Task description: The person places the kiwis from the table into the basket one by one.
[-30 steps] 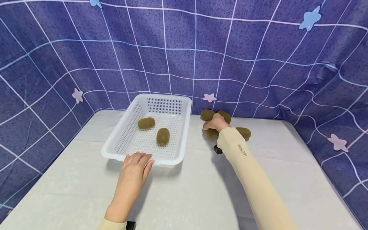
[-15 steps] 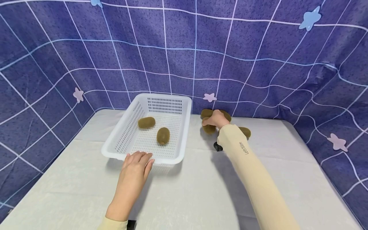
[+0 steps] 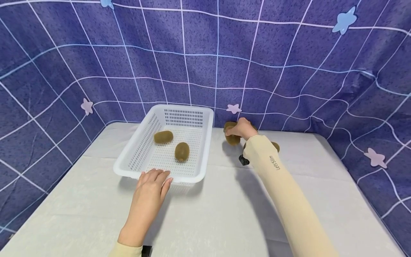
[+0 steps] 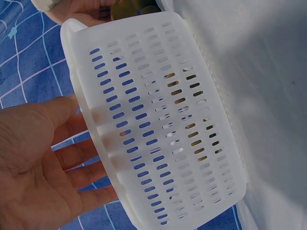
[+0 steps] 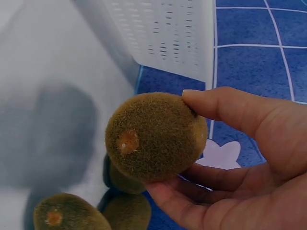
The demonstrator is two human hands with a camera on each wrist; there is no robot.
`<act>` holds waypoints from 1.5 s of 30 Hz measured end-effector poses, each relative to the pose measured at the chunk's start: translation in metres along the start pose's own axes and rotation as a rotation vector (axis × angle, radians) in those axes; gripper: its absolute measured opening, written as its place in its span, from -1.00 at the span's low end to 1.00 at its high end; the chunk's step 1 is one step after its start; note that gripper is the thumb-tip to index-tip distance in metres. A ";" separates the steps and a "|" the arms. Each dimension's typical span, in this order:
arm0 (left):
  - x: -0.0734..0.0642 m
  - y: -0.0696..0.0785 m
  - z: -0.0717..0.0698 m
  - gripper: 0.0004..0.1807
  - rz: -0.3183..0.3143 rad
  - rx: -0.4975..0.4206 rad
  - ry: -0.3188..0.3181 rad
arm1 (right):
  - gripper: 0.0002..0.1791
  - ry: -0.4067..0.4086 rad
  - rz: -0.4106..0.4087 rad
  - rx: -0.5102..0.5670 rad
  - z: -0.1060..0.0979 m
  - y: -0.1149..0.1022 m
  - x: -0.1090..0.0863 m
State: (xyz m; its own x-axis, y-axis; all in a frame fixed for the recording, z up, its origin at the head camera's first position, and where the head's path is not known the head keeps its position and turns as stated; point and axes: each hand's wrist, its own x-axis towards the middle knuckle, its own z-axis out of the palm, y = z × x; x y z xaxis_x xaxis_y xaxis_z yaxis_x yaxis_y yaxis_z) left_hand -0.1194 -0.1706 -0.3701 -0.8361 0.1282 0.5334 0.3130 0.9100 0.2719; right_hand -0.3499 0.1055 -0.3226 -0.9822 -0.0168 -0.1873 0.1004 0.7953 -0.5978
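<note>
My right hand [image 3: 242,129] pinches a brown fuzzy kiwi [image 5: 156,136] between thumb and fingers, close over a small group of kiwis at the back of the table. In the right wrist view its stem end faces the camera, and more kiwis [image 5: 69,215] lie below it. The right sleeve partly hides this group in the head view. My left hand [image 3: 151,191] rests with relaxed fingers on the near rim of a white slotted plastic basket [image 3: 208,142]. The left wrist view shows those fingertips faintly through its wall. Inside lie two kiwis, one lengthwise [image 3: 182,152] and one sideways [image 3: 163,137].
The white-covered table [image 3: 205,221] ends at a blue curtain [image 3: 199,64] with grid lines and stars, which hangs behind and on both sides. The basket stands left of the kiwi group, its right wall between them and the two kiwis inside.
My right hand has drawn back slightly and risen with the kiwi, which comes off its place at the front of the group. My left hand and the basket have stayed put.
</note>
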 end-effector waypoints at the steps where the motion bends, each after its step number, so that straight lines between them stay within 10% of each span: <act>1: 0.000 0.000 0.000 -0.73 -0.001 0.001 -0.002 | -0.20 0.000 0.005 -0.001 -0.001 -0.001 0.000; 45: -0.001 -0.002 0.002 -0.72 -0.010 -0.009 -0.025 | -0.58 -0.050 -0.052 0.182 -0.033 -0.054 -0.024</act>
State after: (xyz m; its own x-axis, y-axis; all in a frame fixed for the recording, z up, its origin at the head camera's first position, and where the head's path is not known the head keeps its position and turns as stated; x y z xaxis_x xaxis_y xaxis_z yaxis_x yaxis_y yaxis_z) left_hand -0.1201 -0.1716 -0.3728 -0.8501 0.1293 0.5105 0.3087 0.9078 0.2841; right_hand -0.3373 0.0825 -0.2600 -0.9782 -0.0887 -0.1879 0.0810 0.6700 -0.7380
